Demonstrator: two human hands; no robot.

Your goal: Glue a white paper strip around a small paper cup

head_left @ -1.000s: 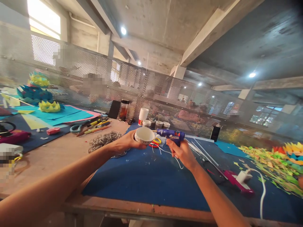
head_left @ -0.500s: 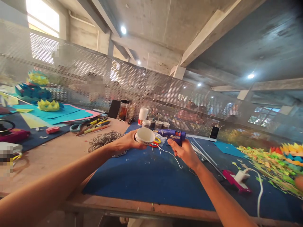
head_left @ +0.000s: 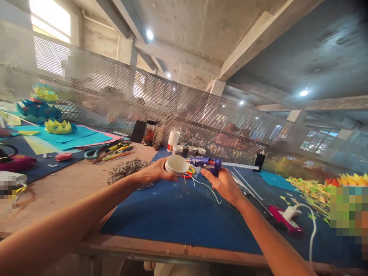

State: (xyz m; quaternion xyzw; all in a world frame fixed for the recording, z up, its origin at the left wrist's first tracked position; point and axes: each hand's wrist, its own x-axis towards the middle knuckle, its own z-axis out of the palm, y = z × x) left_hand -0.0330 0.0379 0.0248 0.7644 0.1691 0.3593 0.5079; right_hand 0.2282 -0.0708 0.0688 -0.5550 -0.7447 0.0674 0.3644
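Observation:
My left hand [head_left: 156,171] is closed around a white paper cup [head_left: 177,165], which is tilted so its open mouth faces me. A blue hot glue gun [head_left: 204,162] is gripped in my right hand [head_left: 225,184], its nozzle pointing left at the cup's right side. Whether the nozzle touches the cup, I cannot tell. Behind and under the cup lie scissors [head_left: 190,173] with red and yellow handles, partly hidden. A thin white cord [head_left: 207,186] curves over the blue mat [head_left: 178,218] between my hands.
Tangled grey cord [head_left: 126,168] and several hand tools [head_left: 117,152] lie to the left. Small cups [head_left: 192,151], a jar [head_left: 150,133] and a phone [head_left: 259,162] stand near the perforated screen [head_left: 161,103]. At right are a pink power strip [head_left: 284,219] and paper cuttings [head_left: 310,190].
My right hand has shifted slightly left, bringing the glue gun's nozzle closer to the cup. My left hand and the cup stay almost still.

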